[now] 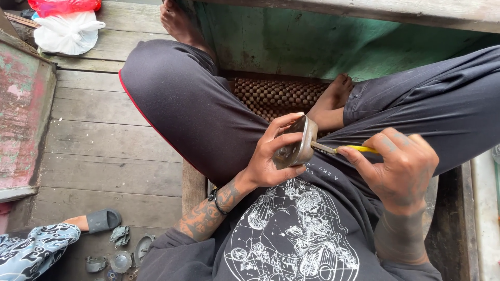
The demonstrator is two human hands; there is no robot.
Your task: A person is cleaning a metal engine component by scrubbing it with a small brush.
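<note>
Hands at frame centre: I see left hand [271, 156] gripping a rounded metal part [297, 143], right hand [403, 166] closed on a yellow-handled tool [350, 149] whose tip touches the part. Beaded mat [276, 96] above. Small metal pieces [121, 252] on plank floor [104, 140], lower left.

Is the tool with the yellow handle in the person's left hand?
No, the right hand grips the yellow-handled tool; the left hand holds the metal part.
</note>
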